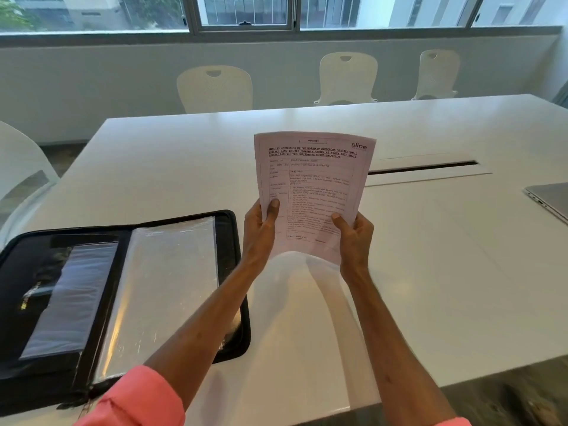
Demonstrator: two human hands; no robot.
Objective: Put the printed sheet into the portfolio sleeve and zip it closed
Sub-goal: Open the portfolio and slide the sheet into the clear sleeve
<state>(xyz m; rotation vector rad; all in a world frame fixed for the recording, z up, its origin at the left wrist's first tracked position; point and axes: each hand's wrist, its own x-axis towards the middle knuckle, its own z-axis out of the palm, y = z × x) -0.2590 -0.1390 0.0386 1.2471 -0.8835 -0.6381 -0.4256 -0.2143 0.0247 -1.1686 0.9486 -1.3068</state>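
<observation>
Above the white table [430, 256], I saw the printed sheet [313, 186] held upright, my left hand [259, 232] and right hand [353, 238] each pinching a lower edge. The portfolio [123, 290] lay open at left, bare tabletop between.

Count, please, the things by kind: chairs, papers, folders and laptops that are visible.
Chairs: 4
Printed sheet: 1
Portfolio: 1
Laptop: 1
Total: 7
</observation>
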